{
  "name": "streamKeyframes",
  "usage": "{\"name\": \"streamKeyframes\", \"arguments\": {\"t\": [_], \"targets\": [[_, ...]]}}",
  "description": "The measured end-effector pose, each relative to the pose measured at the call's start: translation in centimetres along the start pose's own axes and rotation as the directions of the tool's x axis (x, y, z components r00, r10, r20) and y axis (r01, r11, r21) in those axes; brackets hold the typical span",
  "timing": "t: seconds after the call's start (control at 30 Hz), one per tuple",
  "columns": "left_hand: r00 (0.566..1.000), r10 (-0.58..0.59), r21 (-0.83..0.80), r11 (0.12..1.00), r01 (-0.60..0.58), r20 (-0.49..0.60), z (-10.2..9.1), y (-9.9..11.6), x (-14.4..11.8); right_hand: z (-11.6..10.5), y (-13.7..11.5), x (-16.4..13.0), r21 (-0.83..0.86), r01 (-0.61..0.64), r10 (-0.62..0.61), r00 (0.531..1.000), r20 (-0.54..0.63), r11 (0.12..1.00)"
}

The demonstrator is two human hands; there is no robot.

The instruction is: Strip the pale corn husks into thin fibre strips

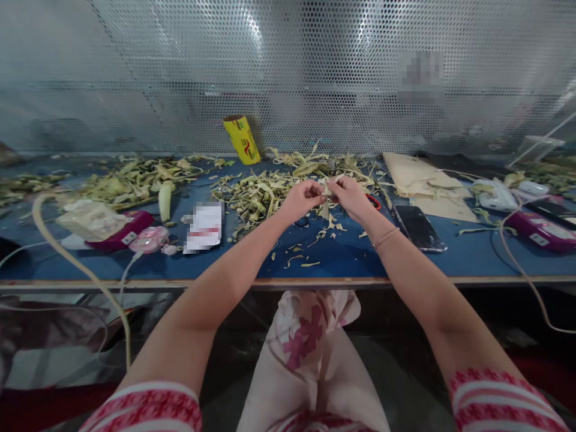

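A long blue bench (351, 255) runs along a wall of perforated metal sheet (288, 66), and its top is strewn with pale green husk scraps (265, 192), heaped thickest in the middle and off to the left. One yellow roll (242, 139) leans against the wall behind the heap. One dark phone (419, 228) lies flat just right of the hands, with brown paper sheets (418, 180) beyond it. Two magenta boxes sit on the bench, one at the left (121, 233) under a clear bag (90, 219) and one at the far right (542, 231). A white card (204, 227) lies left of centre, and pale cables trail over both ends.

Both arms reach straight out over the bench edge, forearms bare, meeting above the middle heap. The left hand (303, 200) and right hand (348, 195) face each other, knuckles up, fingers closed in a pinch on a small husk piece (327, 191) held between them just above the scraps. A thin bracelet (384, 238) circles the right wrist.
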State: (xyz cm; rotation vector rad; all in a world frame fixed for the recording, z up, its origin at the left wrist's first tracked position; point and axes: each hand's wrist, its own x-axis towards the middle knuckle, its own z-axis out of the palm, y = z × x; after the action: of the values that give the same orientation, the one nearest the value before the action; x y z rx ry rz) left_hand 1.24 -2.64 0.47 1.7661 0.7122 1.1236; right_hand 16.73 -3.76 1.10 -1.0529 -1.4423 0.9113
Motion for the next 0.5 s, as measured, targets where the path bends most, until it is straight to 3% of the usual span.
{"name": "streamKeyframes", "arguments": {"t": [0.23, 0.5], "targets": [[0.995, 0.072, 0.169, 0.984, -0.061, -0.063, 0.6, 1.0, -0.4, -0.1, 0.4, 0.4, -0.063, 0.065, -0.066, 0.998, -0.018, 0.996], [0.992, 0.074, 0.17, 0.984, -0.055, -0.104, 1.2, 1.4, -0.8, -0.5, 0.4, 0.3, -0.207, 0.167, -0.179, 0.983, -0.042, 0.964]]}}
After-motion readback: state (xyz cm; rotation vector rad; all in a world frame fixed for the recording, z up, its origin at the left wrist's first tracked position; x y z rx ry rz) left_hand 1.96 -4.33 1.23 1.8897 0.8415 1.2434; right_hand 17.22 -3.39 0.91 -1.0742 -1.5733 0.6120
